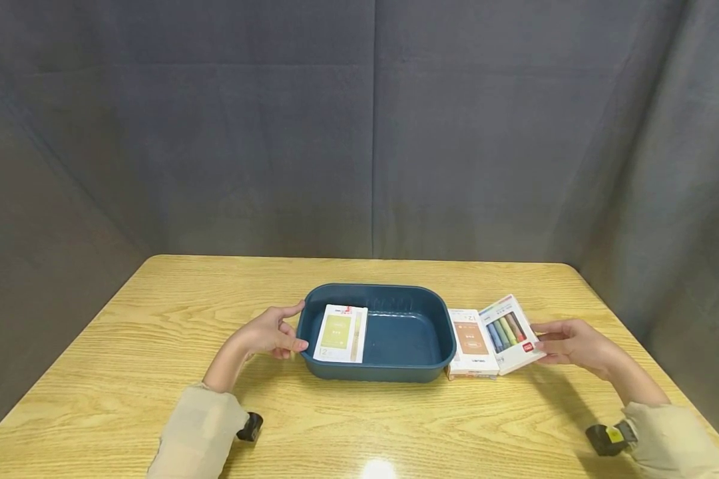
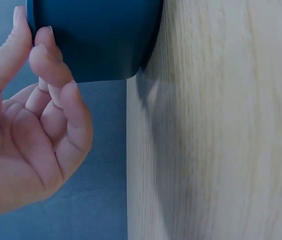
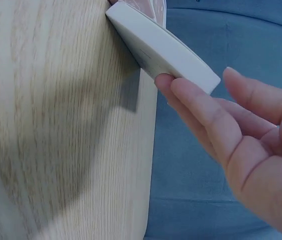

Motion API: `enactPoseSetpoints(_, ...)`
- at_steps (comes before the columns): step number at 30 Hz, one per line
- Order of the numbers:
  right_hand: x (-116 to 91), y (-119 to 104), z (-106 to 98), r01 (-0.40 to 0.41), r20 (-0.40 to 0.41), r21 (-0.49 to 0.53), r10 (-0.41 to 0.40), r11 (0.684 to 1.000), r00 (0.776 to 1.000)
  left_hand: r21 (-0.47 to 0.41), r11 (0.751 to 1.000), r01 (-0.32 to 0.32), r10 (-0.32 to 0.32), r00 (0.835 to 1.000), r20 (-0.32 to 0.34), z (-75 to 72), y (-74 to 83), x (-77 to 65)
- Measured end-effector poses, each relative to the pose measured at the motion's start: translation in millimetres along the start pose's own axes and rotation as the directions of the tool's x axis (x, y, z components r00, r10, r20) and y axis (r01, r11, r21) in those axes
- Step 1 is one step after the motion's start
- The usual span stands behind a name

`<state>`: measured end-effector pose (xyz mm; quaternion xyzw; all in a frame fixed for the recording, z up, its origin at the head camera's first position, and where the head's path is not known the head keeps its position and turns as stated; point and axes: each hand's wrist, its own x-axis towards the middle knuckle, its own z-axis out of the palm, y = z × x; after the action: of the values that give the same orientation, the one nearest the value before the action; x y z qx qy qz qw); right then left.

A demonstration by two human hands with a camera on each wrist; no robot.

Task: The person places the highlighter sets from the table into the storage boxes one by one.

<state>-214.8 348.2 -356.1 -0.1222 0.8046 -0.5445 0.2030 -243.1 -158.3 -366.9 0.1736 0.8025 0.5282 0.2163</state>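
Note:
A dark blue rectangular basin (image 1: pixel 395 372) stands on the table, and my left hand (image 1: pixel 275 332) pinches its left rim between thumb and fingers. In the left wrist view, the basin's wall (image 2: pixel 101 45) rises beside the left hand (image 2: pixel 41 105). Inside the basin, at its left, lies a white box with a yellow-green label (image 1: pixel 337 332). My right hand (image 1: pixel 575 346) holds the right edge of a white box of coloured sticks (image 1: pixel 511 336), tilted up. In the right wrist view, the right hand's (image 3: pixel 241 135) fingers lie under this box (image 3: pixel 156 45).
Beside the basin's right wall lies a white box with an orange-brown label (image 1: pixel 470 339), overlapped by the tilted box. The wooden table (image 1: pixel 359 426) reaches back to a grey curtain (image 1: pixel 275 133). Both wrists carry small black cameras (image 1: pixel 250 427).

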Motion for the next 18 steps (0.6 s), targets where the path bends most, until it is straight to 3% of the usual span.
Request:
enactPoseSetpoints(5,-1.6,-1.0,0.0,-0.004,-0.012,-0.005,0.004,1.0,1.0,-0.016,1.0,0.011,-0.011,1.0,-0.002,0.6,-1.4,0.9)
enactPoseSetpoints(9,-2.9,-2.1,1.3,-0.026,-0.068,-0.006,0.025,1.0,0.997,-0.016,1.0,0.013,-0.013,1.0,-0.003,0.9,-1.3,1.4)
enactPoseSetpoints(18,-2.9,3.6,0.3,-0.021,-0.112,0.101,0.033,0.995,0.993,0.001,1.0,0.006,-0.006,1.0,-0.003,-0.1,-0.9,0.9)
